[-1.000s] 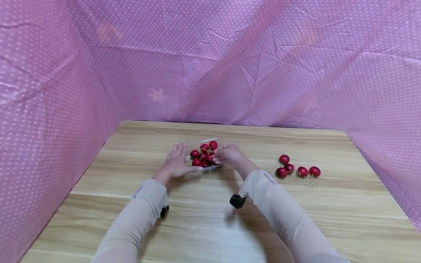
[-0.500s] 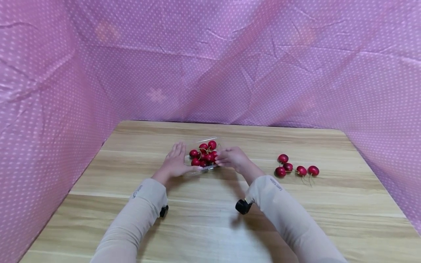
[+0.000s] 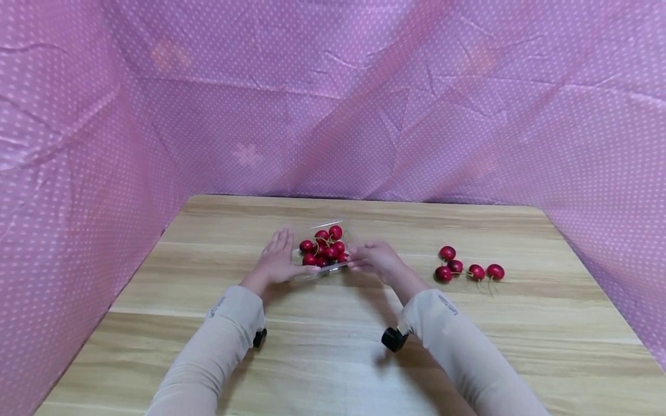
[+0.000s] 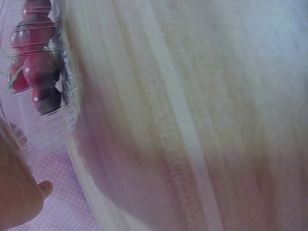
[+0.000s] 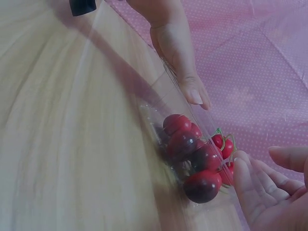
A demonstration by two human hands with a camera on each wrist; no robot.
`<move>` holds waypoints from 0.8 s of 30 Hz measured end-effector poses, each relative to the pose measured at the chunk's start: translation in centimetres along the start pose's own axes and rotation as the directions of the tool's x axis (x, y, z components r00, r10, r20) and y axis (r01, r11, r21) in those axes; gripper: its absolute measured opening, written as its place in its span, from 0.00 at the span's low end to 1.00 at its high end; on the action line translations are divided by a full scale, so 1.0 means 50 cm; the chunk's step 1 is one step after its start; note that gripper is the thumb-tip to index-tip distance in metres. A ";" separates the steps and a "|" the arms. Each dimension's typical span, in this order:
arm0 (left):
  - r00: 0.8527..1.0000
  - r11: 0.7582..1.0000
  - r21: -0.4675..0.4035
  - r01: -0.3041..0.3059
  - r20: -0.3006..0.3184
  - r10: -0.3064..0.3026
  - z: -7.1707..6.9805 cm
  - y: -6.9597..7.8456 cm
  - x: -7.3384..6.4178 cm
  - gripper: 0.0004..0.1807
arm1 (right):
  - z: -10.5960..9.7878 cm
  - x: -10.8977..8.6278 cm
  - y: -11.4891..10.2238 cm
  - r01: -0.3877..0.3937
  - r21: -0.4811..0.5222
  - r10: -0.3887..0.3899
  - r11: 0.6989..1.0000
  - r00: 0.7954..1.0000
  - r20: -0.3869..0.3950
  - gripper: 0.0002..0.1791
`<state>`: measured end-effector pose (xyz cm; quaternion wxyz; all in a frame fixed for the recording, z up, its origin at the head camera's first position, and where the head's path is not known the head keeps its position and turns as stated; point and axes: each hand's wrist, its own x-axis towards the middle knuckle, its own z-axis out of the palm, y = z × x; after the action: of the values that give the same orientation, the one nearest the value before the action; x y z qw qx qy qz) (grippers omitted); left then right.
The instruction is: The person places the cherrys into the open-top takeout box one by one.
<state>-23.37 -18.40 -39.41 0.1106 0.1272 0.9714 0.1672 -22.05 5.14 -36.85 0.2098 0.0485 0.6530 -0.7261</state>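
A clear plastic box (image 3: 326, 224) holds several red cherries (image 3: 321, 251) with green stems. My left hand (image 3: 276, 259) rests against the box's left end, its fingers straight and the thumb along the near rim. The right wrist view shows that left thumb (image 5: 191, 89) lying over the rim. At the right end is my right hand (image 3: 381, 261), fingertips right by the box wall and nothing between fingers and thumb. Its fingers (image 5: 260, 185) are extended beside the cherries. In the left wrist view the left hand (image 4: 19, 192) shows only in part.
Several loose cherries (image 3: 455, 266) with stems lie on the wooden table (image 3: 322, 352) right of the box. Pink dotted cloth (image 3: 333, 115) hangs behind and at both sides. A small black camera (image 3: 393, 340) sits at the right wrist.
My right hand has drawn back from over the cherries, to the right and nearer to me. A cherry at the box's near right corner now shows. The left hand has stayed in place.
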 end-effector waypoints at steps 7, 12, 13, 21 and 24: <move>1.000 1.000 0.002 0.005 -0.001 -0.005 0.001 0.001 -0.001 0.66 | -0.014 -0.012 0.011 0.003 0.024 -0.004 1.000 1.000 0.006 0.18; 1.000 1.000 -0.002 0.002 -0.012 -0.002 0.002 0.000 0.002 0.66 | -0.024 -0.025 0.014 0.015 0.026 -0.015 1.000 1.000 -0.003 0.17; 1.000 1.000 -0.002 0.002 -0.013 -0.002 0.002 0.000 0.002 0.66 | -0.027 -0.028 0.015 0.012 0.032 -0.012 0.999 1.000 0.000 0.18; 1.000 1.000 -0.003 -0.011 -0.015 0.011 0.001 0.001 0.002 0.65 | -0.059 -0.045 0.029 0.011 0.057 -0.011 0.998 1.000 -0.001 0.18; 1.000 1.000 -0.002 -0.015 -0.014 0.015 0.001 0.000 0.001 0.65 | -0.070 -0.052 0.031 0.012 0.062 -0.012 0.998 1.000 -0.004 0.19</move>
<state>-23.42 -18.35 -39.45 0.1027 0.1331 0.9710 0.1698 -19.85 9.05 -37.91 0.2029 0.0523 0.6306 -0.7472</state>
